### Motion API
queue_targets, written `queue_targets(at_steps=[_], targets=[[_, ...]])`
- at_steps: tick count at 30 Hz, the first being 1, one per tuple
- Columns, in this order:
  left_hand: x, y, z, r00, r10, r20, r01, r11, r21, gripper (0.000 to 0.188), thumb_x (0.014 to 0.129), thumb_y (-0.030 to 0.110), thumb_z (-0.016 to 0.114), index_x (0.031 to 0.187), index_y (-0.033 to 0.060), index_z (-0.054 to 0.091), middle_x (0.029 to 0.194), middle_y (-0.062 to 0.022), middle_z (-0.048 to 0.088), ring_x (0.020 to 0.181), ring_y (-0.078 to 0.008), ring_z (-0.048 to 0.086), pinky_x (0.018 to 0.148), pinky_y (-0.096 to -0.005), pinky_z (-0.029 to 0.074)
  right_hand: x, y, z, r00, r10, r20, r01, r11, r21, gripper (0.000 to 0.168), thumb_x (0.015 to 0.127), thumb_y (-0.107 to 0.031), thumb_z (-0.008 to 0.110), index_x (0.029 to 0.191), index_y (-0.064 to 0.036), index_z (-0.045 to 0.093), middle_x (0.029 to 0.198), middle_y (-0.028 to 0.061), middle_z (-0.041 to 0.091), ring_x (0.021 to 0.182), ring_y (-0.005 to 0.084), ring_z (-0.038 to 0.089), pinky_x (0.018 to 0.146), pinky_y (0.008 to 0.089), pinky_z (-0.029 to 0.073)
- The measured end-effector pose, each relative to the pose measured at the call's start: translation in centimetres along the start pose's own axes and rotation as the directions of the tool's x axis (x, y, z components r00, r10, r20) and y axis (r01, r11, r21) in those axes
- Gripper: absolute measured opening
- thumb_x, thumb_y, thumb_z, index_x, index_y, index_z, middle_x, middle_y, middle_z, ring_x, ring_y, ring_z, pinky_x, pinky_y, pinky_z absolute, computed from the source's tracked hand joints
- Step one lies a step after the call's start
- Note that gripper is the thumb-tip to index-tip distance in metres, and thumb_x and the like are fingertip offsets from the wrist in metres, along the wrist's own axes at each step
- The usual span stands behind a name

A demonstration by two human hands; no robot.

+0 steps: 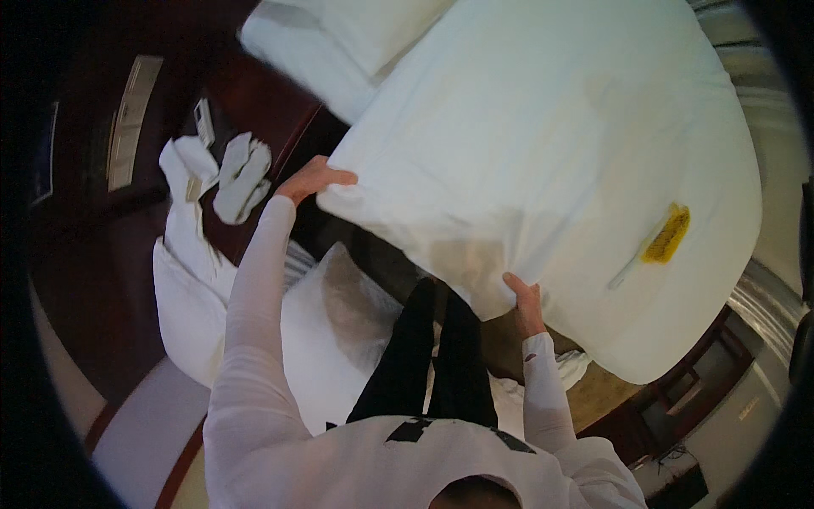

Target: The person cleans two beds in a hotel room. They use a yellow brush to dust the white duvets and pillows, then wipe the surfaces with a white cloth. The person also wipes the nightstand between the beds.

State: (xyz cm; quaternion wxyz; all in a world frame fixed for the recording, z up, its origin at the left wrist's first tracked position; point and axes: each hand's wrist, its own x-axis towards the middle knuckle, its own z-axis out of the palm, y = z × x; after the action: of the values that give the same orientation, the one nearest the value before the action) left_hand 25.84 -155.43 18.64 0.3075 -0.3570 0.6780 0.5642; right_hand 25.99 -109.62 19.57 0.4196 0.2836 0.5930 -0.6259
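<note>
A white sheet (547, 140) covers the mattress of a bed before me. My left hand (318, 178) grips the sheet at its near left corner, thumb on top. My right hand (526, 304) holds the sheet's near edge farther right, with the thumb above and the fingers hidden beneath. Between the two hands the edge hangs in loose folds. A yellow-headed brush (666, 235) with a pale handle lies on the sheet, to the right of my right hand.
White pillows (356, 44) lie at the upper left of the bed. Left of me, a dark wooden surface (238, 76) bears a remote control (203, 122) and pale slippers (245, 178). White linen (191, 286) drapes beside it. A clear plastic bag (356, 305) is near my legs.
</note>
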Motion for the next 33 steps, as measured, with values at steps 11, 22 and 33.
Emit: queue_targets(at_steps=[11,22,33], targets=[[-6.0,-17.1,1.8,0.973,-0.206,-0.104,0.207,0.978,0.001,0.038,0.071,0.022,0.059,0.098,-0.0039,0.064,0.087,-0.0122,0.066,0.078,-0.021,0.062,0.077,-0.0322,0.047,-4.4,16.6,1.4,0.99,0.141,-0.017,-0.141,0.968,-0.206,0.055,0.072,-0.017,0.062,0.12,0.005,0.045,0.115,0.0109,0.053,0.102,0.0269,0.051,0.091,0.0346,0.038],[-2.2,-23.5,0.2,0.926,0.172,-0.337,-0.095,0.968,0.231,0.029,0.075,0.021,0.055,0.09,-0.0033,0.06,0.082,-0.0155,0.062,0.077,-0.0268,0.057,0.073,-0.04,0.045,-9.6,28.5,1.0,0.844,0.532,-0.065,-0.526,0.846,0.088,0.04,0.083,-0.04,0.059,0.093,-0.002,0.06,0.082,0.0119,0.062,0.071,0.0237,0.061,0.065,0.0368,0.049],[-7.6,-40.6,6.8,0.904,0.193,-0.381,0.186,0.626,0.758,0.01,0.072,0.009,0.059,0.08,0.003,0.061,0.083,-0.0159,0.061,0.085,-0.0324,0.058,0.077,-0.0403,0.046,0.5,-6.5,-18.0,0.236,-0.853,-0.466,0.072,0.493,-0.867,0.035,0.085,-0.026,0.059,0.103,0.003,0.048,0.097,0.0221,0.052,0.088,0.0342,0.053,0.077,0.0402,0.043]])
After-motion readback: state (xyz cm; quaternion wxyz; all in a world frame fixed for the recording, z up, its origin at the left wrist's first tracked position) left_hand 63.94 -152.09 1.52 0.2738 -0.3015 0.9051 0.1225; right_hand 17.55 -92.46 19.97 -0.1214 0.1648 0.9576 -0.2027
